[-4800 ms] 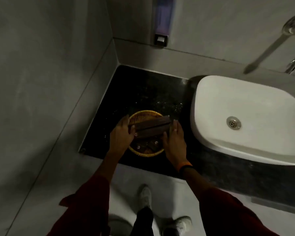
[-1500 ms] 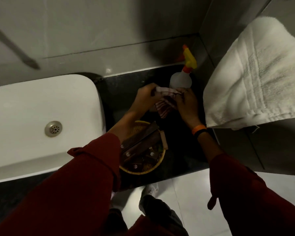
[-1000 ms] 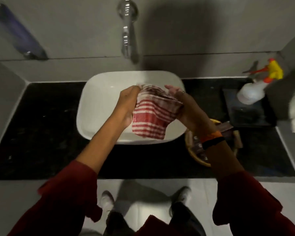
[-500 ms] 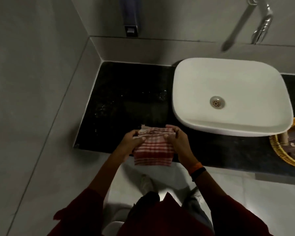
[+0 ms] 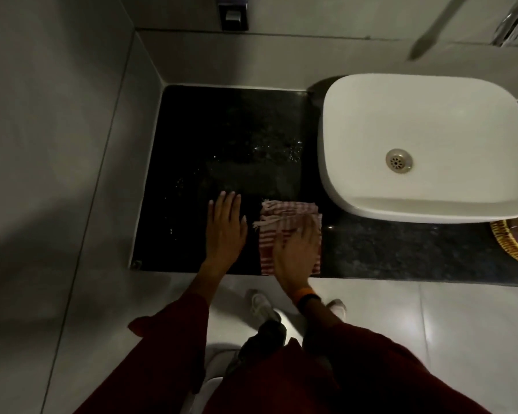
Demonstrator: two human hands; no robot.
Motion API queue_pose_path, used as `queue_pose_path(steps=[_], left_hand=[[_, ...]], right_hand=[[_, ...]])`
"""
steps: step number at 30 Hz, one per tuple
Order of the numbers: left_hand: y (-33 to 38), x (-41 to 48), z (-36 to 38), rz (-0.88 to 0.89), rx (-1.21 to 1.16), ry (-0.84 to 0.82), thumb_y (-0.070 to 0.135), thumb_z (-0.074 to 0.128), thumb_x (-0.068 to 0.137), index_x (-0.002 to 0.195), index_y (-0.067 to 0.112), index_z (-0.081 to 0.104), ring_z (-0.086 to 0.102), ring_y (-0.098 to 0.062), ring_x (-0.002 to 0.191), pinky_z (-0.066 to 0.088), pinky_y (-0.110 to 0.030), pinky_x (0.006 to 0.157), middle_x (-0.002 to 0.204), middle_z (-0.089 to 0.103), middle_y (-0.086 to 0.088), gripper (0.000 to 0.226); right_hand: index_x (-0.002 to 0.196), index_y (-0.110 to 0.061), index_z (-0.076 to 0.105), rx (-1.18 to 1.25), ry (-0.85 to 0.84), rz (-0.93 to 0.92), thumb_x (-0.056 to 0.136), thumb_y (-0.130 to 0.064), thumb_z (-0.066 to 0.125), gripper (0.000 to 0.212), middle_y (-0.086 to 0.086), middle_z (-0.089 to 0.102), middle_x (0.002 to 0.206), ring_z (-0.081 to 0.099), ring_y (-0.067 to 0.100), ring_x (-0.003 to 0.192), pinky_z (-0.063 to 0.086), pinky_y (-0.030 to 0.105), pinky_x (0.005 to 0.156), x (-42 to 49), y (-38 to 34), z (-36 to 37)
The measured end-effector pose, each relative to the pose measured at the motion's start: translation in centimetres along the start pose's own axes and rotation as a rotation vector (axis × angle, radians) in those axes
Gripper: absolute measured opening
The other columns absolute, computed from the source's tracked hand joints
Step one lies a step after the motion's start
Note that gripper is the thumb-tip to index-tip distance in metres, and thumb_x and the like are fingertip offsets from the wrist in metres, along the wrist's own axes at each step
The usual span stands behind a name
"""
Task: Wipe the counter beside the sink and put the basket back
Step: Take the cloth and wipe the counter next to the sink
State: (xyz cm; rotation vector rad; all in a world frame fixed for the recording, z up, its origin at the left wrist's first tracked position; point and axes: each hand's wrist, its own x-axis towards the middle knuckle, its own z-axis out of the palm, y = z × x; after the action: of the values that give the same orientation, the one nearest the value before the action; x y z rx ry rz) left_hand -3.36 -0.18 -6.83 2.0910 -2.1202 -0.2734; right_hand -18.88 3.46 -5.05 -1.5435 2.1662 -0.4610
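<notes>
A folded red-and-white checked cloth [image 5: 281, 218] lies flat on the black counter [image 5: 231, 138] left of the white sink [image 5: 425, 144]. My right hand [image 5: 296, 249] presses down on the cloth with its palm, fingers spread over it. My left hand [image 5: 225, 225] rests flat on the bare counter just left of the cloth, holding nothing. Water droplets glint on the counter behind both hands. The yellow woven basket [image 5: 512, 246] sits on the counter at the right edge of the view, in front of the sink, only partly in frame.
A grey wall [image 5: 57, 144] bounds the counter on the left and a ledge runs behind it. A soap dispenser [image 5: 232, 13] hangs above the back ledge. The chrome tap [image 5: 512, 22] is at top right. The tiled floor and my shoes lie below the counter's front edge.
The cloth, held up in both hands half a second ago, now lies on the counter under my right hand. My left hand has let go and rests flat beside it.
</notes>
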Motion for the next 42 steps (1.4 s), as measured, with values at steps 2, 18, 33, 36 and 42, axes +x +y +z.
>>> queue_pose_path(steps=[2, 18, 33, 36, 42], left_hand=[[-1.5, 0.4, 0.9, -0.011, 0.067, -0.104, 0.041, 0.034, 0.105, 0.157, 0.005, 0.022, 0.013, -0.029, 0.156, 0.013, -0.052, 0.127, 0.166, 0.02, -0.013, 0.064], [-3.1, 0.6, 3.0, -0.016, 0.089, -0.109, 0.052, 0.026, 0.102, 0.159, 0.01, 0.01, 0.002, -0.024, 0.157, 0.012, -0.05, 0.127, 0.169, 0.007, -0.009, 0.072], [-3.2, 0.3, 3.2, 0.012, -0.025, 0.019, 0.048, 0.031, 0.104, 0.158, 0.006, 0.013, 0.004, -0.024, 0.157, 0.016, -0.05, 0.126, 0.169, 0.008, -0.011, 0.071], [-2.7, 1.1, 1.6, -0.001, -0.129, 0.077, 0.037, 0.037, 0.103, 0.156, 0.004, 0.023, 0.013, -0.027, 0.156, 0.018, -0.048, 0.127, 0.166, 0.02, -0.014, 0.064], [-1.1, 15.2, -1.7, 0.309, -0.008, -0.014, 0.021, 0.04, 0.098, 0.146, 0.006, 0.046, 0.038, -0.035, 0.145, 0.028, -0.051, 0.122, 0.155, 0.043, -0.015, 0.051]], right_hand=[[0.156, 0.001, 0.015, -0.043, -0.059, 0.057, 0.1, -0.047, 0.036, 0.076, 0.023, 0.012, 0.165, 0.01, 0.037, 0.155, 0.005, 0.049, 0.127, -0.1, -1.2, 2.5], [0.157, -0.001, 0.012, -0.23, -0.041, -0.055, 0.094, -0.055, 0.029, 0.084, 0.023, 0.011, 0.166, 0.01, 0.039, 0.154, 0.012, 0.053, 0.126, 15.3, -4.1, 5.0], [0.158, -0.006, 0.018, -0.263, -0.299, -0.848, 0.104, -0.044, 0.039, 0.069, 0.017, 0.013, 0.167, 0.009, 0.031, 0.156, 0.007, 0.051, 0.128, 20.4, -11.8, 7.1], [0.154, -0.001, 0.029, 0.018, -0.163, -0.639, 0.104, -0.029, 0.044, 0.06, 0.018, 0.025, 0.164, 0.019, 0.03, 0.154, 0.01, 0.045, 0.128, 17.1, -9.1, 4.6], [0.147, -0.006, 0.044, 0.09, -0.015, -0.278, 0.101, -0.034, 0.041, 0.054, 0.013, 0.033, 0.161, 0.024, 0.026, 0.153, 0.022, 0.052, 0.124, 5.6, 0.6, 3.1]])
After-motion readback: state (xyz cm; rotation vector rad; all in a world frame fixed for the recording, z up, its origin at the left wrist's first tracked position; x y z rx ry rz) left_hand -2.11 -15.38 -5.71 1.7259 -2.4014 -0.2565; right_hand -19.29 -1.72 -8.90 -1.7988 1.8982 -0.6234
